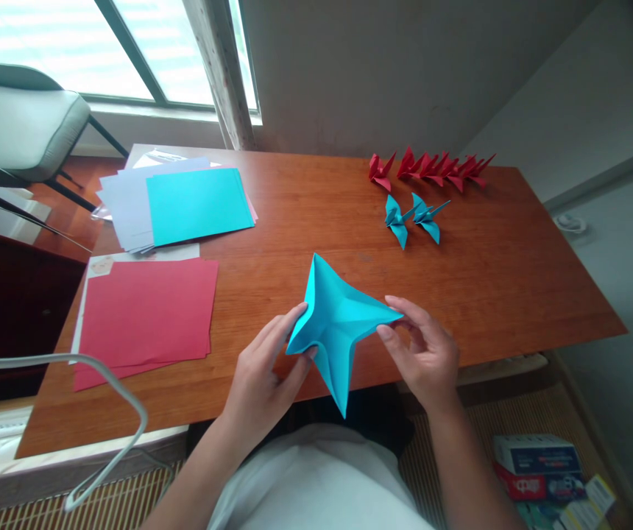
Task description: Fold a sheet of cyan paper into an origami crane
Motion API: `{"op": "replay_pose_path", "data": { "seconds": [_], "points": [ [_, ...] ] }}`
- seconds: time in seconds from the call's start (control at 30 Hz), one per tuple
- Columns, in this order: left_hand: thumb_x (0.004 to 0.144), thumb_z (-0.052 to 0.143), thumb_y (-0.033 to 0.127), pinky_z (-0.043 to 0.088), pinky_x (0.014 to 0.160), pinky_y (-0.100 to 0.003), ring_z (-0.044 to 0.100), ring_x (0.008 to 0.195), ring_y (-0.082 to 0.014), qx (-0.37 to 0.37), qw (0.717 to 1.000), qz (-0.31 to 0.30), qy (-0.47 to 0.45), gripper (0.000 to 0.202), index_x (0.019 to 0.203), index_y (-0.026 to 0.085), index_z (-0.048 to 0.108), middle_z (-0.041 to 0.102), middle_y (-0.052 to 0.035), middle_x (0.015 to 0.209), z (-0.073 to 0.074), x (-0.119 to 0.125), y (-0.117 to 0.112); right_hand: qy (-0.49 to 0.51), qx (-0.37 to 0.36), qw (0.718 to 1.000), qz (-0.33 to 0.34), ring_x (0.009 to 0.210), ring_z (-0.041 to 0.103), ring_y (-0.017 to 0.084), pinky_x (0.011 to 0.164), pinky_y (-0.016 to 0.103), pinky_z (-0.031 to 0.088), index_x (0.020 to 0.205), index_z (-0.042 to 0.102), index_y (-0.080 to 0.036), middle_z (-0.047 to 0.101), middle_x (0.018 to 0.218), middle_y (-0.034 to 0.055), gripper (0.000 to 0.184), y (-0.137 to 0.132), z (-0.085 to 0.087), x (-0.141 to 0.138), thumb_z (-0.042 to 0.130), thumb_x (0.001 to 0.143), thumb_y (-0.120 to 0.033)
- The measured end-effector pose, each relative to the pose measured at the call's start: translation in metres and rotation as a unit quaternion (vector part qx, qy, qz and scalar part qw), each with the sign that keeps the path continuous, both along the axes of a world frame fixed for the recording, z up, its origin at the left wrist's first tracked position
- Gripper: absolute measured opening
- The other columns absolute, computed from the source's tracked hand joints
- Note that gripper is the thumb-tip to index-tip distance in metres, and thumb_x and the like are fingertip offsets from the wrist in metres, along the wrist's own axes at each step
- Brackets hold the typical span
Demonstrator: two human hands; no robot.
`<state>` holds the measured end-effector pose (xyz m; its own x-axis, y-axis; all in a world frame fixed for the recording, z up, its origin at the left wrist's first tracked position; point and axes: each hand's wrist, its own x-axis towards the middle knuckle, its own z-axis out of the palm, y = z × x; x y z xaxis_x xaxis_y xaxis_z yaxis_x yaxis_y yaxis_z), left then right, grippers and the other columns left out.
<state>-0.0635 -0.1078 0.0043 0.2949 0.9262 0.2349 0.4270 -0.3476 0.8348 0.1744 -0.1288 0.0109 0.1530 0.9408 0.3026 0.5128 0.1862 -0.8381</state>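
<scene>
Between my hands is a sheet of blue origami paper (338, 320), partly folded into a four-pointed star shape with creases running to its middle. My left hand (269, 361) pinches its left point between thumb and fingers. On the other side, the thumb and fingers of my right hand (421, 350) close on the right point. One point of the paper faces away from me, another towards my body. Past the paper, two blue paper cranes (399, 221) rest on the table, with a row of several red paper cranes (438, 171) behind them.
The wooden table (305, 206) carries a stack of blue paper (200, 206) over white sheets (123, 210) at the back left. Red paper sheets (148, 313) lie nearer. A grey cable-like arm (129, 394) curves over the left front edge. Boxes (537, 467) sit below, right.
</scene>
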Motion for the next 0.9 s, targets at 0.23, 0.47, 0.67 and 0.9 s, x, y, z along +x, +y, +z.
{"op": "replay_pose_path", "data": {
  "seconds": [0.23, 0.47, 0.67, 0.9],
  "points": [
    [0.094, 0.061, 0.016, 0.055, 0.092, -0.028, 0.067, 0.113, -0.0193, -0.006, 1.000, -0.011, 0.008, 0.053, 0.145, 0.026, 0.049, 0.067, -0.0078, 0.129, 0.001, 0.000, -0.001, -0.026, -0.006, 0.998, 0.059, 0.097, 0.073, 0.024, 0.077, 0.037, 0.064, 0.119, 0.070, -0.031, 0.076, 0.107, 0.0046, 0.031, 0.003, 0.006, 0.005, 0.073, 0.088, -0.025],
    [0.094, 0.061, 0.015, 0.056, 0.089, -0.026, 0.067, 0.113, -0.0188, 0.003, 1.000, -0.020, 0.013, 0.054, 0.146, 0.026, 0.048, 0.066, -0.0087, 0.130, -0.001, 0.001, -0.001, -0.032, 0.006, 0.994, 0.105, 0.095, 0.072, 0.022, 0.079, 0.034, 0.061, 0.119, 0.070, -0.032, 0.075, 0.107, 0.0026, 0.035, 0.006, 0.008, 0.007, 0.075, 0.087, -0.022],
    [0.094, 0.062, 0.017, 0.056, 0.089, -0.025, 0.068, 0.109, -0.0178, -0.003, 0.999, -0.026, 0.021, 0.055, 0.146, 0.027, 0.047, 0.067, -0.0070, 0.126, -0.003, 0.001, -0.002, -0.027, 0.015, 0.990, 0.137, 0.087, 0.071, 0.021, 0.076, 0.034, 0.059, 0.115, 0.071, -0.030, 0.075, 0.098, 0.0024, 0.031, 0.009, 0.012, 0.006, 0.076, 0.086, -0.022],
    [0.094, 0.062, 0.017, 0.055, 0.089, -0.023, 0.068, 0.105, -0.0157, -0.005, 0.999, -0.033, 0.025, 0.054, 0.145, 0.027, 0.047, 0.066, -0.0067, 0.124, -0.003, 0.001, -0.002, -0.067, 0.024, 0.986, 0.153, 0.097, 0.070, 0.021, 0.084, 0.034, 0.058, 0.124, 0.067, -0.031, 0.074, 0.106, 0.0036, 0.041, 0.010, 0.016, 0.008, 0.077, 0.085, -0.021]
  ]
}}
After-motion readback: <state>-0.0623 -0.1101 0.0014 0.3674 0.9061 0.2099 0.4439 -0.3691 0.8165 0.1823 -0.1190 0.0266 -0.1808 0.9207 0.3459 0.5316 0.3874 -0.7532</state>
